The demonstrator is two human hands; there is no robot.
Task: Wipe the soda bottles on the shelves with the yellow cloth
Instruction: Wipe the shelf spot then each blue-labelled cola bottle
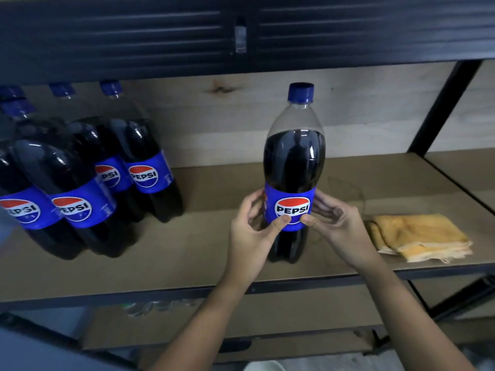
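Observation:
One Pepsi bottle (294,162) with a blue cap stands upright on the wooden shelf (187,253), apart from the others. My left hand (253,231) grips its blue label from the left, thumb on the front. My right hand (334,223) holds the label from the right, thumb tip pressed near the logo. A folded yellow cloth (420,236) lies flat on the shelf just right of my right hand, touched by neither hand. Several more Pepsi bottles (80,170) stand grouped at the left of the shelf.
A dark shelf beam (241,36) with a clip runs overhead. A black upright post (442,108) stands at the right, with another shelf section beyond it. A lower shelf (214,317) shows beneath the front edge.

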